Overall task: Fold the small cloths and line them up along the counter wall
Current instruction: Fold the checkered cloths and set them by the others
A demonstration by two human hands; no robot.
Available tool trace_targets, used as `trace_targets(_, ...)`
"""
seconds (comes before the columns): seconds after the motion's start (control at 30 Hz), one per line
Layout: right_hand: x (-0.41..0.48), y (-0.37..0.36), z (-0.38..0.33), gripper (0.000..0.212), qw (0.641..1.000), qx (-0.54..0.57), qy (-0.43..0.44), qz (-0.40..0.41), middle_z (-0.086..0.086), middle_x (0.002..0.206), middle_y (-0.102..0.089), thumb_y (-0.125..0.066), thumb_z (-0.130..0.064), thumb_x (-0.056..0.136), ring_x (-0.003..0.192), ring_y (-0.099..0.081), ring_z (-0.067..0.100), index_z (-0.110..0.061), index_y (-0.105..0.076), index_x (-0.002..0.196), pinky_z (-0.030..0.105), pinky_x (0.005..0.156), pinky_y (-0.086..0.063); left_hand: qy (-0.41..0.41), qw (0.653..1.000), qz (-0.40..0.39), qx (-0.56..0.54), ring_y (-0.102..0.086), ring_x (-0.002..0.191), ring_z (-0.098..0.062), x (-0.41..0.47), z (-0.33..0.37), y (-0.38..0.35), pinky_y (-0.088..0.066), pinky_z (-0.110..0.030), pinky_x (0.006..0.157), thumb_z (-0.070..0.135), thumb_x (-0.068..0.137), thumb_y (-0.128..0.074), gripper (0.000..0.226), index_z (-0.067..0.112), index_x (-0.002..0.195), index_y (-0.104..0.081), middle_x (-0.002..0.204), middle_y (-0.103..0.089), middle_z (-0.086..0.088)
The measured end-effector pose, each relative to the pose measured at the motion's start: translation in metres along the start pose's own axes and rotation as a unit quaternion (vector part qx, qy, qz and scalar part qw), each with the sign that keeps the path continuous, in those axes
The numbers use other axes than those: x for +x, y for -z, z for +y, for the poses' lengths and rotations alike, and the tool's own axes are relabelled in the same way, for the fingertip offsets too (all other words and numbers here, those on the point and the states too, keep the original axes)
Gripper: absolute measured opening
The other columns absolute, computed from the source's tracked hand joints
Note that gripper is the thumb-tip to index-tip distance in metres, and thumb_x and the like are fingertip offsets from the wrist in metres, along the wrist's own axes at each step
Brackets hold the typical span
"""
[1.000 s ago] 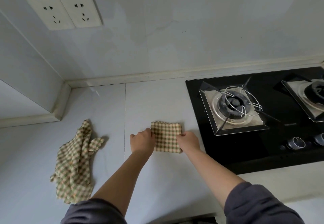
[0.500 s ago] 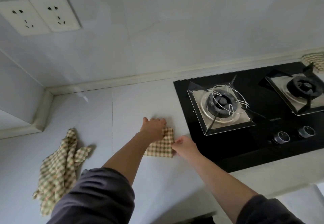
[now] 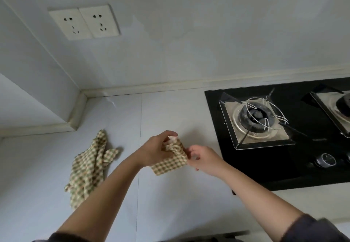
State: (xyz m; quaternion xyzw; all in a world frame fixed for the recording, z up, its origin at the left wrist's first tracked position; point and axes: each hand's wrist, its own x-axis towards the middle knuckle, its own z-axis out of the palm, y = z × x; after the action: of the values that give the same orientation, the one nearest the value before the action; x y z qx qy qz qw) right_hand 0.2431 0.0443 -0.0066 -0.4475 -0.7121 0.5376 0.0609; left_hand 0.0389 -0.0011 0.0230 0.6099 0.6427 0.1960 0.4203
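The folded checked cloth (image 3: 171, 161) no longer lies flat on the counter (image 3: 170, 203): your left hand (image 3: 156, 151) now grips its far end and lifts it, bunching that end. Your right hand (image 3: 203, 159) has come off the cloth's right edge and now sits just beside it, fingers loosely spread.

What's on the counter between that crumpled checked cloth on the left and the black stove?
In the head view, the folded cloth lies between the crumpled cloth and the stove, gripped by the left hand; the right hand touches its edge.
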Motion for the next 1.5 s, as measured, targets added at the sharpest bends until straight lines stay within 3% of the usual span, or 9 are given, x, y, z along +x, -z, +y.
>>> trace_targets(0.1,0.001,-0.005,-0.023,0.021,0.997,-0.05,0.055,-0.022,-0.017,0.061,-0.059,-0.061,-0.014,0.086,0.052,-0.055,0.004,-0.031,-0.057,0.075,0.023,0.056,-0.047,-0.011,0.996,0.087,0.017,-0.052,0.063,0.006,-0.027,-0.002,0.009,-0.036,-0.013,0.062,0.016,0.084,-0.07,0.016,0.028,0.085,-0.059,0.067,-0.055,0.019)
trace_targets(0.23,0.001,-0.01,-0.053,0.018,0.988,-0.067,0.11,-0.08,0.0,0.076,-0.062,-0.053,-0.017,0.088,0.054,-0.061,0.013,-0.033,-0.053,0.079,0.041,0.062,-0.052,-0.024,0.984,0.176,-0.026,-0.04,0.05,-0.004,-0.056,-0.003,0.021,-0.032,-0.019,0.05,0.018,0.085,-0.07,0.013,0.01,0.079,-0.062,0.051,-0.048,0.014)
trace_targets(0.53,-0.006,-0.006,-0.088,0.019,0.952,-0.265,0.113,-0.102,-0.01,0.105,-0.067,-0.054,-0.031,0.09,0.05,-0.058,0.004,-0.026,-0.063,0.106,0.028,0.065,-0.049,-0.058,0.956,0.286,0.043,-0.059,0.067,-0.014,-0.09,-0.017,0.036,-0.047,-0.027,0.062,0.012,0.081,-0.073,0.026,0.026,0.068,-0.055,0.063,-0.063,0.006)
trace_targets(0.67,-0.005,-0.007,-0.085,0.009,0.973,-0.163,0.162,0.016,-0.014,0.076,-0.058,-0.067,-0.023,0.085,0.058,-0.051,0.002,-0.025,-0.066,0.093,0.029,0.066,-0.046,-0.035,0.956,0.287,-0.051,-0.065,0.069,-0.009,-0.094,-0.018,0.03,-0.051,-0.023,0.066,0.012,0.082,-0.073,0.029,0.022,0.067,-0.051,0.07,-0.068,0.008)
trace_targets(0.77,-0.009,-0.011,-0.083,0.032,0.964,-0.059,0.243,0.085,-0.015,0.11,-0.053,-0.074,-0.016,0.077,0.089,-0.054,0.005,-0.03,-0.058,0.1,0.015,0.082,-0.043,-0.03,0.952,0.264,-0.149,-0.061,0.064,-0.012,-0.093,-0.021,0.028,-0.047,-0.027,0.062,0.006,0.084,-0.069,0.03,0.023,0.07,-0.049,0.066,-0.066,0.003)
trace_targets(0.9,-0.006,-0.015,-0.082,0.055,0.985,0.105,0.13,-0.031,-0.019,0.127,-0.056,-0.077,-0.023,0.077,0.12,-0.051,0.002,-0.033,-0.05,0.125,0.019,0.098,-0.041,-0.068,0.917,0.229,-0.32,-0.05,0.062,-0.013,-0.09,-0.016,0.028,-0.042,-0.022,0.057,-0.001,0.085,-0.064,0.02,0.008,0.078,-0.047,0.064,-0.055,0.001)
trace_targets(1.03,-0.004,-0.016,-0.08,0.019,0.969,0.226,0.098,-0.032,-0.002,0.094,-0.07,-0.069,-0.021,0.077,0.092,-0.064,0.011,-0.014,-0.064,0.094,0.024,0.084,-0.05,-0.069,0.896,0.221,-0.38,-0.054,0.066,-0.009,-0.093,-0.016,0.033,-0.046,-0.021,0.062,-0.014,0.086,-0.055,0.02,0.005,0.09,-0.051,0.069,-0.059,0.004)
trace_targets(1.17,-0.006,-0.013,-0.083,0.005,0.972,0.196,0.128,-0.002,-0.003,0.078,-0.067,-0.066,-0.013,0.085,0.076,-0.06,0.008,-0.015,-0.062,0.085,0.024,0.072,-0.047,-0.045,0.937,0.151,-0.311,-0.061,0.076,-0.023,-0.095,-0.023,0.036,-0.051,-0.032,0.073,0.013,0.074,-0.071,0.033,0.01,0.105,-0.059,0.087,-0.067,-0.012)
trace_targets(1.5,-0.024,0.027,-0.067,0.011,0.993,0.033,0.112,-0.01,-0.008,0.074,-0.063,-0.074,-0.013,0.081,0.07,-0.058,0.003,-0.021,-0.066,0.083,0.023,0.067,-0.046,-0.046,0.948,0.202,-0.24,-0.066,0.079,-0.02,-0.065,0.016,0.011,-0.054,-0.034,0.072,0.013,0.085,-0.067,0.009,0.005,0.086,-0.063,0.084,-0.07,-0.011)
